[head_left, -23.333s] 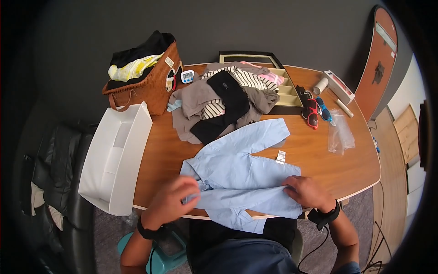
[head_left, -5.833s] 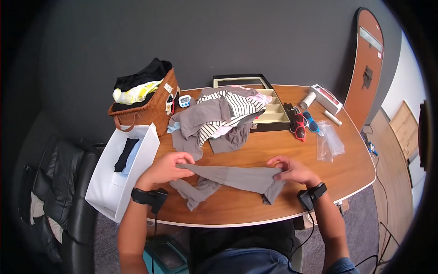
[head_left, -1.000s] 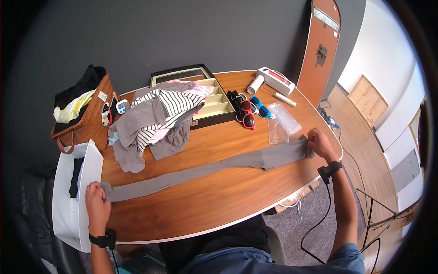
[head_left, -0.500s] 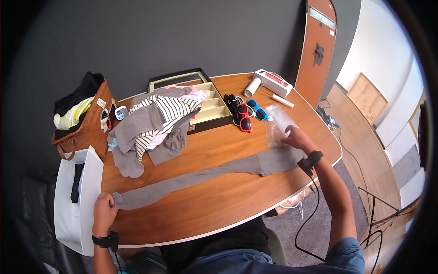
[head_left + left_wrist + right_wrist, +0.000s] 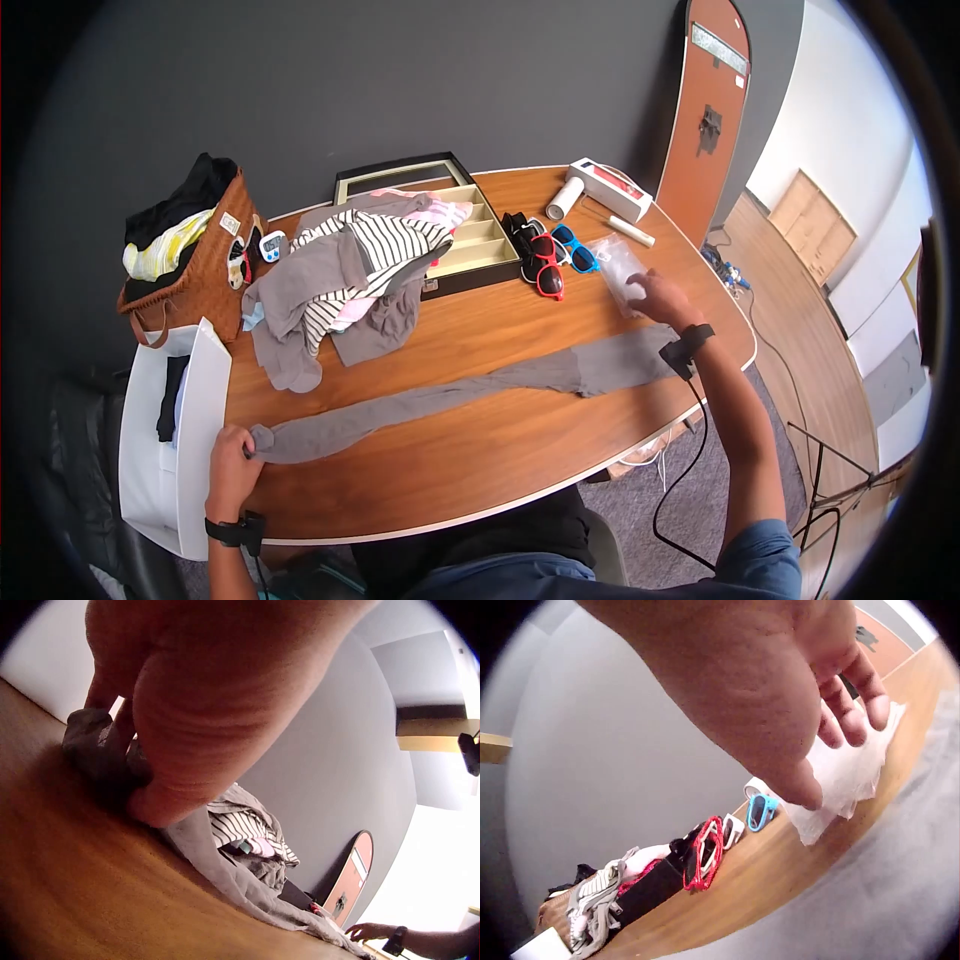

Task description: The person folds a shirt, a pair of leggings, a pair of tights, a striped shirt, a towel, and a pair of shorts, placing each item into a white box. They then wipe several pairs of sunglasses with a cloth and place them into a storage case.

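Note:
Long grey leggings (image 5: 480, 388) lie stretched in a narrow strip across the wooden table (image 5: 420, 480). My left hand (image 5: 235, 468) pinches their narrow left end next to the white box; in the left wrist view the bunched cloth (image 5: 94, 735) shows at the fingers. Beyond the wide right end, my right hand (image 5: 664, 300) is over a clear plastic bag (image 5: 612, 262), and its wrist overlaps the leggings. The right wrist view shows its fingers (image 5: 849, 726) loosely spread above the crinkled bag, thumb right at the bag's edge.
A white box (image 5: 150, 480) with dark and light-blue cloth stands left, before a brown basket (image 5: 195, 290) of clothes. Behind the leggings lie a clothes pile (image 5: 340, 270), a compartment case (image 5: 490, 262), red sunglasses (image 5: 548, 275), blue sunglasses (image 5: 578, 250) and a white carton (image 5: 610, 190).
My right hand has let go of the leggings' right end and moved to the plastic bag. Earlier, a light-blue shirt lay on the table; the leggings were bunched between both hands, then stretched out.

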`<state>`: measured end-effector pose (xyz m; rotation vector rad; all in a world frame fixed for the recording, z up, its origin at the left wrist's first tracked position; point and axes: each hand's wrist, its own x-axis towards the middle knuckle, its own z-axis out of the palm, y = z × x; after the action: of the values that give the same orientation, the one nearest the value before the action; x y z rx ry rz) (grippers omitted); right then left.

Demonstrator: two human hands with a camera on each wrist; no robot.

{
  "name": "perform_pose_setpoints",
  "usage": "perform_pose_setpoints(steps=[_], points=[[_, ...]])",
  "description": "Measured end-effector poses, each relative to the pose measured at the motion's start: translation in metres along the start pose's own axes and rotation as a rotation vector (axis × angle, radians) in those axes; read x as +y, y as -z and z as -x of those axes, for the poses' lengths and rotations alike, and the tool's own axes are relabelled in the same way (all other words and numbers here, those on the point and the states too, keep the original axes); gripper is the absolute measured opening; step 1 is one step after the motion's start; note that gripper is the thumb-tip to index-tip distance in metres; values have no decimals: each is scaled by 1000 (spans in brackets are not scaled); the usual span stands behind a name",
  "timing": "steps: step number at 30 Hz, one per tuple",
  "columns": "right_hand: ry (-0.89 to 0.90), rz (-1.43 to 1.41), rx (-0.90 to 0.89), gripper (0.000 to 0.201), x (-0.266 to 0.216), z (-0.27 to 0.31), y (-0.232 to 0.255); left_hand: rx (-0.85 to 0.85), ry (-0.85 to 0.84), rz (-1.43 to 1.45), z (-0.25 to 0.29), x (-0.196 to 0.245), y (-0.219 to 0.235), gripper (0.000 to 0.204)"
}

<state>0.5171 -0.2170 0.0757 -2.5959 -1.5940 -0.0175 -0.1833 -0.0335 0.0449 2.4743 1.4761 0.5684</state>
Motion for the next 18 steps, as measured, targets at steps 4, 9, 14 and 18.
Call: perform_pose_setpoints(steps=[4, 9, 14, 18], points=[[-44, -58, -81, 35, 18, -24, -24, -17, 20, 7, -2, 2, 4, 23], [-28, -97, 80, 32, 26, -45, -35, 2, 17, 8, -1, -2, 1, 23], [-32, -71, 49, 36, 17, -32, 8, -30, 28, 11, 3, -8, 6, 24], [81, -73, -368, 29, 29, 6, 36, -115, -41, 74, 3, -10, 14, 25]])
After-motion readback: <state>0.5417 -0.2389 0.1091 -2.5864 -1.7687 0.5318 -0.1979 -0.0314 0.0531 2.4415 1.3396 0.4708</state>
